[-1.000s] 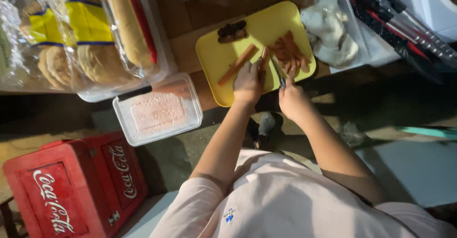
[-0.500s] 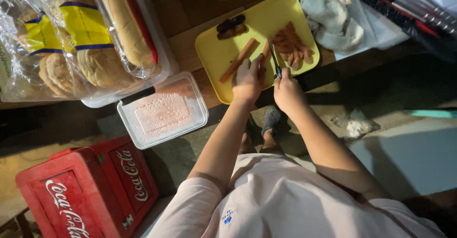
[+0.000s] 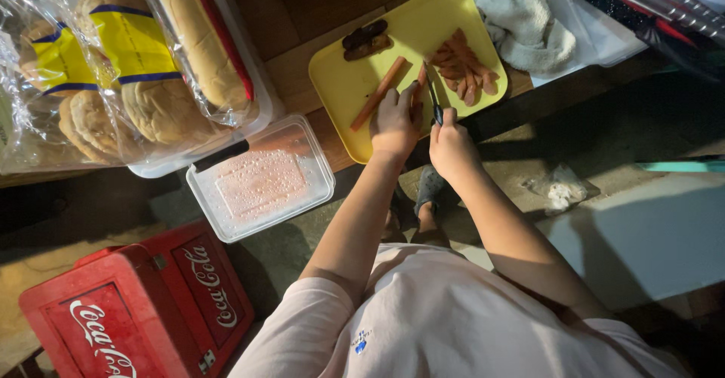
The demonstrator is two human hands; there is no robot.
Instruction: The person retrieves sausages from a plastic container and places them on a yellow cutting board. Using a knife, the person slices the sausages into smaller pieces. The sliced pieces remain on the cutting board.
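Your left hand (image 3: 394,120) pinned a sausage (image 3: 417,97) on the yellow board (image 3: 340,83) to steady it; your right hand (image 3: 451,145), at 3 o'clock, gripped the knife (image 3: 433,100) for slicing.

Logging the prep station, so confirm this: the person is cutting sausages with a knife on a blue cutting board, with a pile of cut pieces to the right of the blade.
Wrong in one respect: the cutting board is yellow, not blue, as the head view shows. The rest stands: the right hand holds the knife, the left hand steadies a sausage, and the cut pieces lie right of the blade.
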